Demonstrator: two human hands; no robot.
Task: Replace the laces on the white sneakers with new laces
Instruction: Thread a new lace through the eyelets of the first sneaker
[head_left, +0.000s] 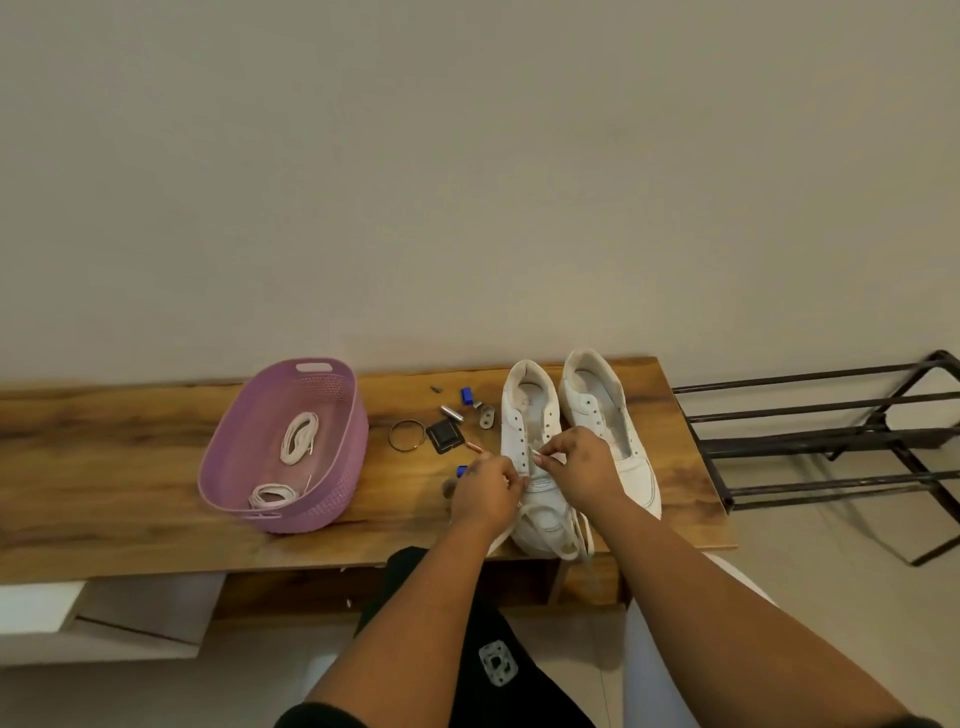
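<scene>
Two white sneakers stand side by side on the wooden table (130, 467), toes toward me. Both my hands work on the left sneaker (530, 415). My left hand (485, 491) pinches a white lace (584, 535) at the shoe's lower left eyelets. My right hand (579, 467) pinches the same lace over the tongue, its tip showing between the fingers. Loose lace ends trail over the toe and off the table's front edge. The right sneaker (608, 415) has bare eyelets. A purple basket (337, 467) holds two coiled white laces (298, 436).
Small items lie between basket and shoes: a metal ring (407, 435), a dark square piece (444, 436), a silver cylinder (452, 413), blue caps (467, 396) and a metal bracket (485, 415). A black metal shoe rack (831, 441) stands right of the table. The wall is close behind.
</scene>
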